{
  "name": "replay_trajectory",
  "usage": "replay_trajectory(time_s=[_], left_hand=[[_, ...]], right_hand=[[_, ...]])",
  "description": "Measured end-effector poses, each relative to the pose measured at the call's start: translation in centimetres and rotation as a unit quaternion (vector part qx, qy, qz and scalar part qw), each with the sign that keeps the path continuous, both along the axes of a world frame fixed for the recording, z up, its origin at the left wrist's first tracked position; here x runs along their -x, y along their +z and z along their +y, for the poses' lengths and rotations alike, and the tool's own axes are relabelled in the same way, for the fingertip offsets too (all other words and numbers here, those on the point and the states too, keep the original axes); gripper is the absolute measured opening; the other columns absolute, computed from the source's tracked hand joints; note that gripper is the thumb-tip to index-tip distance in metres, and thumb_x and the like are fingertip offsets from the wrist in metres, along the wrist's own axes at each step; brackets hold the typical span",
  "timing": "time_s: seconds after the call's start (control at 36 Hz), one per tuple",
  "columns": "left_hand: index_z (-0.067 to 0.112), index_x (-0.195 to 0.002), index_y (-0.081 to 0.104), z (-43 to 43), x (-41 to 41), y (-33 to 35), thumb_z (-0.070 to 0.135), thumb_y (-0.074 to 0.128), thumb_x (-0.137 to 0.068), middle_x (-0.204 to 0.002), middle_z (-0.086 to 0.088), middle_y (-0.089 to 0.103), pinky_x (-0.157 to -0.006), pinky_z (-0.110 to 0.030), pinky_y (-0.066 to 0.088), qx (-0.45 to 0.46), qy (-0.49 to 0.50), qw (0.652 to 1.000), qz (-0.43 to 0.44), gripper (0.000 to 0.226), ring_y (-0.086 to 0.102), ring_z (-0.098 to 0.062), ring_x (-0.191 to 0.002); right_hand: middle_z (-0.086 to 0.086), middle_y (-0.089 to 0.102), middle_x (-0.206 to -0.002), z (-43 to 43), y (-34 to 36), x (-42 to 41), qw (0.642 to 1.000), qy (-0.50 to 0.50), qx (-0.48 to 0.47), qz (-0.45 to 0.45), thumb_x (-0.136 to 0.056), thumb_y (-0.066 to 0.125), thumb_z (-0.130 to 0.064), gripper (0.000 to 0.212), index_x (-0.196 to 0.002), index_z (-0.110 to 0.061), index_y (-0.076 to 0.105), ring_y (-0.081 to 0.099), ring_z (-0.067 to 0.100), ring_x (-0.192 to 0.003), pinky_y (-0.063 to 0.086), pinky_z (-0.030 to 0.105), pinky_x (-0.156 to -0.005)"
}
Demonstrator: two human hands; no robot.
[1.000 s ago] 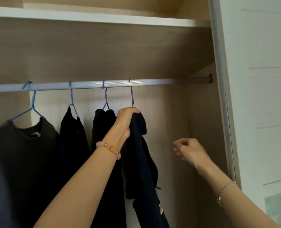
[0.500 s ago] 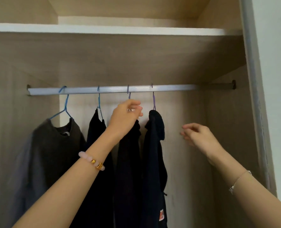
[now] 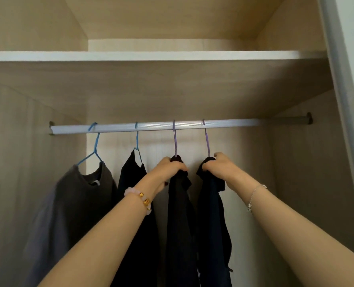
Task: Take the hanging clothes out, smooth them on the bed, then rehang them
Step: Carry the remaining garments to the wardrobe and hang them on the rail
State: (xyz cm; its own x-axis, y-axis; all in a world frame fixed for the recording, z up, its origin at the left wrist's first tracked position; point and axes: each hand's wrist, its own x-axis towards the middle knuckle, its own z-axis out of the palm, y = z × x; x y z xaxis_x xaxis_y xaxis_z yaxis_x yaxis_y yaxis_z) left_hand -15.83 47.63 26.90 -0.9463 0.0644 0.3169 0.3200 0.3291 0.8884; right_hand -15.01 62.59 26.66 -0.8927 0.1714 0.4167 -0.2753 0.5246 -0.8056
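Both hands are up at the tops of two dark garments that hang side by side from the rail (image 3: 151, 127). The left hand (image 3: 170, 168) has its fingers curled over the shoulder of the black garment (image 3: 180, 224), directly beneath the third hanger (image 3: 175, 143). The right hand (image 3: 217, 165) is bunched round the top of the navy garment (image 3: 213, 224), directly beneath the fourth hanger (image 3: 207, 141). Below each fist the cloth drops in loose, limp folds, so these pieces look soft and light, likely to sag and slide off thin wire if taken by fabric alone. The surer hold is probably just above the present grip, at the hanger neck, lifting the hook clear of the rail. Whether the fingers already enclose wire under the cloth is hard to tell. Half a second ago the left hand was higher, pinching near the hanger's neck, and the right hand hovered open, well off to the side of the navy garment; now it has closed on it. Beyond the left hand, the grey shirt (image 3: 74, 204) hangs untouched.
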Motion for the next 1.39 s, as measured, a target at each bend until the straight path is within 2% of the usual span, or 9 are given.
replay_trajectory(time_s=[0.22,0.36,0.47,0.61,0.78,0.97,1.06,1.19,1.39], left_hand=[[0.016,-0.073,0.053,-0.3,0.5,0.0,-0.009,0.048,-0.077,-0.079,-0.008,0.053,-0.06,-0.025,0.046,-0.083,0.018,0.996,0.03,0.027,0.05,-0.017,-0.068],[0.005,-0.114,0.057,-0.3,0.8,0.0,-0.012,0.046,-0.078,-0.076,-0.007,0.051,-0.054,-0.023,0.043,-0.064,0.04,0.997,0.034,0.042,0.048,-0.016,-0.066],[0.012,-0.069,0.047,0.3,0.7,-0.3,-0.014,0.042,-0.081,-0.07,-0.006,0.045,-0.054,-0.022,0.04,-0.06,0.055,0.996,0.038,0.029,0.044,-0.015,-0.061],[0.016,-0.066,0.041,1.2,0.6,-0.7,-0.014,0.04,-0.086,-0.072,-0.005,0.045,-0.05,-0.019,0.043,-0.077,0.042,0.996,0.036,0.035,0.045,-0.013,-0.062],[0.003,-0.124,0.048,1.4,0.3,-0.8,-0.012,0.04,-0.087,-0.075,-0.004,0.045,-0.057,-0.021,0.043,-0.085,0.023,0.995,0.039,0.04,0.045,-0.012,-0.065],[0.015,-0.076,0.045,0.9,-0.4,-1.3,-0.004,0.049,-0.085,-0.077,-0.005,0.05,-0.055,-0.022,0.045,-0.078,-0.001,0.996,0.046,0.022,0.051,-0.014,-0.066],[0.014,-0.086,0.05,0.4,-0.5,-1.6,0.006,0.054,-0.087,-0.083,-0.004,0.054,-0.062,-0.021,0.046,-0.048,-0.02,0.997,0.062,0.009,0.054,-0.013,-0.072],[0.026,-0.109,0.053,-1.9,-1.1,-1.6,0.029,0.046,-0.094,-0.105,0.005,0.059,-0.075,-0.017,0.039,0.141,0.019,0.978,0.154,0.017,0.054,-0.014,-0.103],[0.022,-0.118,0.055,-7.4,-2.6,0.6,0.018,0.051,-0.086,-0.115,0.004,0.062,-0.088,-0.037,0.049,0.169,0.223,0.894,0.351,0.032,0.058,-0.021,-0.104]], right_hand=[[0.005,0.05,-0.064,3.8,-0.7,0.3,0.995,-0.001,0.089,0.038,-0.085,0.049,0.003,0.019,-0.091,-0.012,0.06,0.047,0.016,-0.052,0.038,0.013,-0.036],[0.015,0.064,-0.105,5.6,-1.1,1.2,0.99,-0.028,0.126,0.05,-0.09,0.049,0.0,0.035,-0.123,-0.006,0.058,0.058,0.022,-0.077,0.046,0.015,-0.047],[0.013,0.058,-0.097,6.6,-1.0,1.6,0.99,-0.065,0.106,0.059,-0.091,0.051,-0.002,0.032,-0.122,-0.004,0.059,0.058,0.024,-0.081,0.051,0.028,-0.07],[0.015,0.059,-0.094,8.0,-1.0,1.8,0.987,-0.117,0.085,0.067,-0.091,0.049,-0.001,0.029,-0.117,-0.001,0.061,0.061,0.033,-0.094,0.049,0.035,-0.081],[0.022,0.062,-0.113,9.4,-1.2,1.7,0.987,-0.146,0.045,0.06,-0.091,0.046,-0.002,0.031,-0.119,-0.002,0.06,0.061,0.035,-0.099,0.043,0.03,-0.076],[0.018,0.037,-0.14,8.6,-2.1,-0.4,0.969,-0.208,-0.094,0.09,-0.086,0.055,-0.01,0.059,-0.141,-0.011,0.034,0.036,0.039,-0.129,0.034,0.05,-0.107],[0.017,0.037,-0.141,6.7,-2.3,-1.8,0.918,-0.257,-0.208,0.218,-0.084,0.057,-0.012,0.061,-0.141,-0.008,0.035,0.022,0.034,-0.14,0.017,0.053,-0.114],[0.007,0.048,-0.134,1.0,-1.0,-3.8,0.916,-0.133,-0.185,0.329,-0.088,0.052,-0.012,0.046,-0.134,-0.013,0.044,0.045,0.025,-0.123,0.036,0.035,-0.098],[0.008,0.042,-0.14,-6.3,-0.6,-2.5,0.992,0.082,0.005,0.097,-0.086,0.06,-0.036,0.07,-0.143,-0.012,0.029,0.051,0.022,-0.114,0.04,0.027,-0.087]])
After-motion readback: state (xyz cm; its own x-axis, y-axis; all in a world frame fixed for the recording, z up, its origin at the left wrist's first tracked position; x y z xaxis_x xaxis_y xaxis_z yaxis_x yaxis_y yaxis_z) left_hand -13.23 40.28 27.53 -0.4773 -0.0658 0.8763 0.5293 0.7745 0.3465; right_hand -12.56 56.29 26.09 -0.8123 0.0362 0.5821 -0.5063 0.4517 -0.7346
